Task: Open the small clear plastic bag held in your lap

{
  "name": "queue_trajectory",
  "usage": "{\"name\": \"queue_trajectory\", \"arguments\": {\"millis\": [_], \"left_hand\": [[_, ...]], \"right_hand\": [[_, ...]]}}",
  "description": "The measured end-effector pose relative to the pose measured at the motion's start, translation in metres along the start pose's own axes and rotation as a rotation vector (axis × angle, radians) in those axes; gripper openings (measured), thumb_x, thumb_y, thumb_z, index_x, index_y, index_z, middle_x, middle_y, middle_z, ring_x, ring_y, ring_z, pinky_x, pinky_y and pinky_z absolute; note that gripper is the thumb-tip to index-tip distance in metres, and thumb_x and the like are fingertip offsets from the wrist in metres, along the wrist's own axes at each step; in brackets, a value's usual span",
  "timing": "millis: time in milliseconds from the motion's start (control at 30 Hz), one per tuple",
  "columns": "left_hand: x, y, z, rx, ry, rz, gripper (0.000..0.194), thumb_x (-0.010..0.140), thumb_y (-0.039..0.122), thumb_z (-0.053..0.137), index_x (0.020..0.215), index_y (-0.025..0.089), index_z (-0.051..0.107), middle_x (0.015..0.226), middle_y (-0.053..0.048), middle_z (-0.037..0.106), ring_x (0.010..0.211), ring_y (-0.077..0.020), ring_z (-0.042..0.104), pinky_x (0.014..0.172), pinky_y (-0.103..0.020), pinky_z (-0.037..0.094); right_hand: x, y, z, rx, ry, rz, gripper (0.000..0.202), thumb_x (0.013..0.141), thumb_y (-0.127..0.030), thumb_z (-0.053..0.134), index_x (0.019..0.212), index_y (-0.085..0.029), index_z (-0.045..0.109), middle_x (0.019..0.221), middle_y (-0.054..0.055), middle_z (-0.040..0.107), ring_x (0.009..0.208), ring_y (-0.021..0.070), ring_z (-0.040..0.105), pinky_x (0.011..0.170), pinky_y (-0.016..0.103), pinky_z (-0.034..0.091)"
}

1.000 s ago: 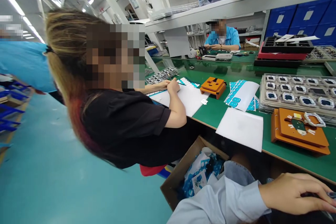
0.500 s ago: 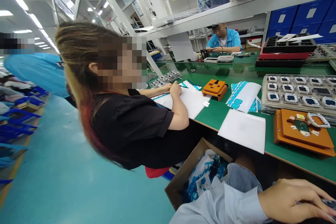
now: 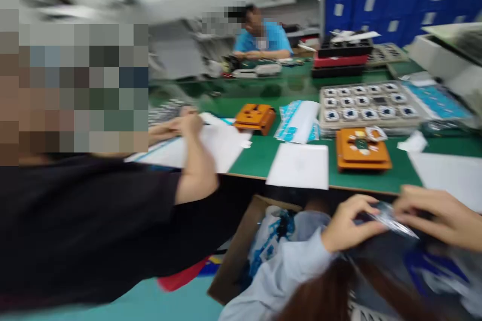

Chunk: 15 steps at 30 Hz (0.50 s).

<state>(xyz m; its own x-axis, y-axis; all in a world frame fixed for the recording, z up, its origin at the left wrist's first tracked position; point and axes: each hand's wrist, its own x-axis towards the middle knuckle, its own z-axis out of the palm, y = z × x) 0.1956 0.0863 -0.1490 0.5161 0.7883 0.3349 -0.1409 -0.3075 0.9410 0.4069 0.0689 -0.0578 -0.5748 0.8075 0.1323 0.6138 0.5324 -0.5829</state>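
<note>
The view is blurred by motion. My left hand point(image 3: 348, 223) and my right hand point(image 3: 439, 215) are below the green table's front edge point(image 3: 339, 188), over my lap. Both pinch a clear plastic bag point(image 3: 391, 220) stretched between them; what is inside it I cannot make out. An orange fixture point(image 3: 362, 149) with a small part on it sits on the table just beyond my hands, next to a white sheet point(image 3: 299, 165).
A co-worker in a black shirt point(image 3: 94, 220) sits close on my left, hands on white paper. A cardboard box point(image 3: 244, 251) of blue-white scraps stands on the floor between us. A tray of parts point(image 3: 369, 106), a second orange fixture point(image 3: 255, 117) and a far person in blue point(image 3: 261, 40) lie beyond.
The camera has swung right and down. My right hand has come into view and both hands now hold the plastic bag; before, only my left hand showed, resting low on the bag at the right.
</note>
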Motion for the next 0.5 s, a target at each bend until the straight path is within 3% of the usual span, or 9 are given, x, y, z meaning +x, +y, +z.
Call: {"name": "queue_trajectory", "arguments": {"millis": [67, 133, 233, 300, 367, 433, 500], "left_hand": [[0.0, 0.004, -0.003, -0.007, 0.016, -0.122, 0.03, 0.082, 0.044, 0.069, 0.085, 0.015, 0.062, 0.117, -0.014, 0.065, 0.108, -0.0229, 0.062, 0.095, -0.035, 0.047], [0.002, 0.005, -0.006, -0.043, -0.018, -0.216, 0.029, 0.083, 0.043, 0.066, 0.085, 0.015, 0.058, 0.121, -0.014, 0.061, 0.107, -0.0227, 0.061, 0.091, -0.034, 0.048], [0.001, 0.007, -0.008, -0.121, -0.035, -0.291, 0.03, 0.081, 0.043, 0.066, 0.082, 0.015, 0.055, 0.12, -0.013, 0.059, 0.103, -0.0219, 0.06, 0.083, -0.03, 0.047], [-0.002, 0.01, -0.008, -0.156, -0.035, -0.315, 0.029, 0.08, 0.042, 0.066, 0.082, 0.015, 0.055, 0.118, -0.012, 0.059, 0.102, -0.0216, 0.059, 0.081, -0.029, 0.047], [-0.004, 0.012, -0.006, -0.18, -0.033, -0.325, 0.027, 0.08, 0.04, 0.066, 0.083, 0.015, 0.055, 0.118, -0.011, 0.058, 0.102, -0.0213, 0.059, 0.081, -0.028, 0.047], [-0.005, 0.015, -0.006, -0.199, -0.039, -0.326, 0.024, 0.081, 0.037, 0.065, 0.085, 0.016, 0.056, 0.119, -0.01, 0.058, 0.105, -0.0212, 0.058, 0.084, -0.028, 0.046], [-0.006, 0.016, -0.007, -0.204, -0.045, -0.317, 0.02, 0.084, 0.035, 0.062, 0.09, 0.017, 0.057, 0.121, -0.009, 0.058, 0.11, -0.0211, 0.057, 0.09, -0.029, 0.045]], "right_hand": [[0.001, -0.002, -0.004, 0.082, 0.0, -0.044, 0.024, 0.099, -0.031, 0.051, 0.092, -0.014, 0.067, 0.084, 0.007, 0.061, 0.076, 0.0085, 0.056, 0.068, 0.018, 0.043], [0.006, 0.0, -0.007, 0.132, 0.095, -0.075, 0.019, 0.095, -0.027, 0.058, 0.09, -0.011, 0.066, 0.084, 0.007, 0.062, 0.078, 0.008, 0.057, 0.071, 0.018, 0.044], [0.01, 0.0, -0.012, 0.193, 0.365, -0.1, 0.015, 0.087, -0.023, 0.069, 0.08, -0.011, 0.064, 0.079, 0.005, 0.061, 0.081, 0.0092, 0.057, 0.075, 0.021, 0.046], [0.009, -0.006, -0.014, 0.203, 0.478, -0.146, 0.012, 0.087, -0.018, 0.068, 0.079, -0.012, 0.062, 0.079, 0.004, 0.06, 0.083, 0.0096, 0.056, 0.076, 0.022, 0.046], [0.007, -0.015, -0.015, 0.184, 0.414, -0.27, 0.004, 0.09, -0.014, 0.064, 0.087, -0.012, 0.063, 0.084, 0.005, 0.061, 0.087, 0.0095, 0.055, 0.082, 0.024, 0.045], [0.005, -0.022, -0.014, 0.123, 0.219, -0.394, 0.007, 0.092, -0.014, 0.06, 0.097, -0.012, 0.064, 0.093, 0.006, 0.064, 0.094, 0.0109, 0.054, 0.09, 0.027, 0.043], [0.003, -0.026, -0.012, -0.006, 0.062, -0.394, 0.014, 0.094, -0.018, 0.058, 0.105, -0.012, 0.065, 0.103, 0.006, 0.066, 0.103, 0.0143, 0.049, 0.095, 0.03, 0.04]]}}
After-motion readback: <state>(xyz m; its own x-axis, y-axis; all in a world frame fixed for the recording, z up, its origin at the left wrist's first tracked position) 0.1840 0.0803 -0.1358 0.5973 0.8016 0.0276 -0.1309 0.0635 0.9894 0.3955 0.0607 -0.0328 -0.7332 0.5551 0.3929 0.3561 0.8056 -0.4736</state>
